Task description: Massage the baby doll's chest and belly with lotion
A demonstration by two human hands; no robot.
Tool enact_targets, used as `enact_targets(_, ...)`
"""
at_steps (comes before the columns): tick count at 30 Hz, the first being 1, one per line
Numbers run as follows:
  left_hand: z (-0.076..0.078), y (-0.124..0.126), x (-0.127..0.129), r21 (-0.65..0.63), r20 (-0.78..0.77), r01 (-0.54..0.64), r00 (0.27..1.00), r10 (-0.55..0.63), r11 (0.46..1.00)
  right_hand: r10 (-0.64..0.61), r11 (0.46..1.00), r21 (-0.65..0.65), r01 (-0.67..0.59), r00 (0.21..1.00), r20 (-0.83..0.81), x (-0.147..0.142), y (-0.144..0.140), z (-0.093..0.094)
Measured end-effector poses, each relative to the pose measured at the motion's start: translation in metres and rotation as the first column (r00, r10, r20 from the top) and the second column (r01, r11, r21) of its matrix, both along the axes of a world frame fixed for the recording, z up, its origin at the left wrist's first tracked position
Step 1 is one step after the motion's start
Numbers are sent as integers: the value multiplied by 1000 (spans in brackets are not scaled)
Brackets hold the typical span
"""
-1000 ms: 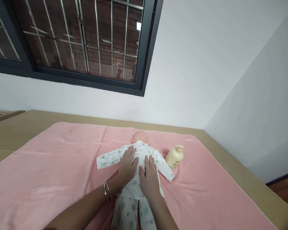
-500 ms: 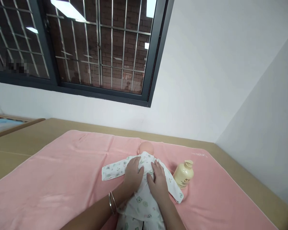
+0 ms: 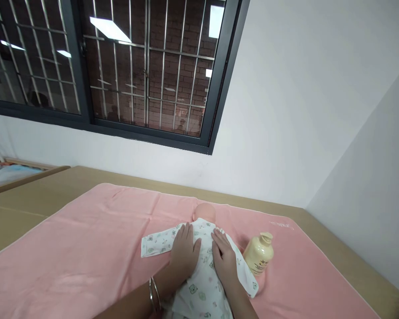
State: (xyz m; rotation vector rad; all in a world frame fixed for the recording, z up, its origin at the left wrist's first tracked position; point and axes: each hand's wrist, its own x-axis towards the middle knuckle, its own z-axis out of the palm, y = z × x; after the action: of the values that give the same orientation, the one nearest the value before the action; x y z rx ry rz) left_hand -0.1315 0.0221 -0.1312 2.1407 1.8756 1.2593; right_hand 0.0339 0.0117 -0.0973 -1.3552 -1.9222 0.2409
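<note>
A baby doll (image 3: 204, 248) in a white printed long-sleeved outfit lies stretched out with its bald head (image 3: 205, 212) away from me and its sleeves spread to both sides. Its face does not show. My left hand (image 3: 185, 251), with bangles at the wrist, rests flat on the left side of the doll's upper body. On the right side lies my right hand (image 3: 225, 258), also flat, fingers pointing toward the doll's shoulder. Neither hand grips anything. A pale yellow pump bottle (image 3: 259, 254) stands beside the doll's right-hand sleeve.
Under the doll spreads a pink mat (image 3: 96, 248) with some creases, on a wooden tabletop (image 3: 23, 212). A white wall (image 3: 269, 133) and a dark-framed barred window (image 3: 146, 88) rise behind it. At the far left is a wooden-edged bed or tray (image 3: 16, 175) with bluish cloth.
My view has tilted slightly up and turned left. The hands' fingers are straighter and closer together, still on the doll's upper body. The bottle stands in the same place.
</note>
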Motion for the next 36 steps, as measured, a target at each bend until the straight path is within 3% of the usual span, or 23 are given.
enact_targets(3,3,10,3,4,-43,-22,999,22,1000,-83,995,-50,84,996,21,1,10,4)
enact_targets(6,7,16,6,35,-56,43,998,-41,998,-115,986,-104,132,982,151,-10,17,14)
enact_targets(10,6,9,4,77,-52,116,992,-112,990,-20,994,-95,46,967,254,-25,7,19)
enact_targets(14,4,-5,1,116,-42,49,998,-44,992,-75,988,-114,107,965,253,-29,-15,15)
enact_targets(18,5,-6,-1,57,-32,5,999,-3,998,-160,963,-172,207,954,252,-28,-24,18)
enact_targets(23,10,7,-4,-22,-30,112,993,-112,994,-41,978,-188,91,966,254,-22,-6,27)
enact_targets(27,15,3,-1,31,-36,234,972,-233,972,-19,985,-159,66,959,284,-24,-4,29)
enact_targets(36,16,-15,-2,47,112,152,981,-156,987,-80,987,-111,114,957,278,-35,-27,18)
